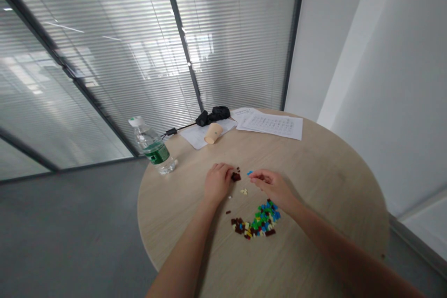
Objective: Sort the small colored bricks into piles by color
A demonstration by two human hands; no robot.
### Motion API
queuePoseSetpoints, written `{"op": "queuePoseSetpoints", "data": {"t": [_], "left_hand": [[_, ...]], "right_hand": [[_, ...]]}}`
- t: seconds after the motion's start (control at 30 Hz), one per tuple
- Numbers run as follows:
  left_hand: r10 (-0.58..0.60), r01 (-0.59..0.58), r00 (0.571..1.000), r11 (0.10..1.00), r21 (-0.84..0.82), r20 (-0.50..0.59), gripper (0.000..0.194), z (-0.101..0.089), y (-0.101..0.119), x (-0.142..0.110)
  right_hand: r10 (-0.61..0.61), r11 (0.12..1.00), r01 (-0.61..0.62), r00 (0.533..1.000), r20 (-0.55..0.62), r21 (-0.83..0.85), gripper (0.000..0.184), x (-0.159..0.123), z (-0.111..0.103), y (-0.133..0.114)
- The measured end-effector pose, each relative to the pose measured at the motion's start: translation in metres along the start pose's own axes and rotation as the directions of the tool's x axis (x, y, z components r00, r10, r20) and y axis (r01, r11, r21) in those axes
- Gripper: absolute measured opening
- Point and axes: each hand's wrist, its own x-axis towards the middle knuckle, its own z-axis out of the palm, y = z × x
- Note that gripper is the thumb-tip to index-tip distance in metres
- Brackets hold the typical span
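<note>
My left hand (217,180) rests on the table with its fingers curled inward, right against a small cluster of dark brown toy bricks (236,177). What lies under its fingertips is hidden. Opposite it, my right hand (274,186) pinches a small blue toy brick (250,173) between thumb and fingers. A few cream bricks (244,191) lie on the tabletop between the hands. Nearer to me spreads a loose pile of mixed bricks (260,220) in green, blue, brown, yellow and cream. One brown brick (228,212) lies apart, left of the pile.
The round wooden table (324,186) carries a water bottle (155,149) at its left edge. Toward the back are a paper cup (213,133) on its side, a black bundle (219,113) and printed sheets (274,124). Glass panels with blinds (240,46) stand behind.
</note>
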Motion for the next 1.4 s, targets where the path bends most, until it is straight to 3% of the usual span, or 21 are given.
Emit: {"op": "queuePoseSetpoints", "data": {"t": [0.23, 0.33, 0.47, 0.8, 0.97, 1.2, 1.4], "left_hand": [[0.184, -0.176, 0.969, 0.982, -0.066, 0.164, 0.04, 0.008, 0.0, 0.005], [0.264, -0.265, 0.935, 0.964, -0.026, 0.238, 0.042, 0.009, 0.001, 0.007], [0.278, -0.298, 0.918, 0.954, 0.032, 0.284, 0.04, 0.005, 0.004, 0.006], [0.262, -0.273, 0.939, 0.962, 0.021, 0.223, 0.032, -0.01, 0.005, 0.004], [0.199, -0.218, 0.96, 0.973, 0.077, 0.199, 0.032, -0.011, 0.004, 0.0], [0.152, -0.174, 0.966, 0.981, 0.089, 0.211, 0.029, -0.01, 0.005, -0.001], [0.138, -0.148, 0.973, 0.988, 0.042, 0.186, 0.027, -0.009, 0.002, -0.001]], "right_hand": [[-0.126, 0.941, 0.108, 0.991, -0.037, -0.321, 0.02, 0.0, -0.003, -0.008], [-0.177, 0.911, 0.15, 0.984, -0.034, -0.384, 0.018, 0.001, -0.004, -0.009], [-0.216, 0.902, 0.184, 0.976, -0.037, -0.391, 0.019, 0.001, -0.005, -0.006], [-0.25, 0.881, 0.216, 0.968, -0.027, -0.422, 0.018, 0.001, -0.009, -0.009], [-0.27, 0.843, 0.231, 0.963, -0.01, -0.486, 0.019, 0.001, -0.014, -0.011], [-0.345, 0.627, 0.436, 0.899, 0.272, -0.646, 0.029, 0.0, -0.008, -0.004], [-0.324, 0.562, 0.519, 0.854, 0.406, -0.644, 0.032, 0.004, 0.001, -0.001]]}}
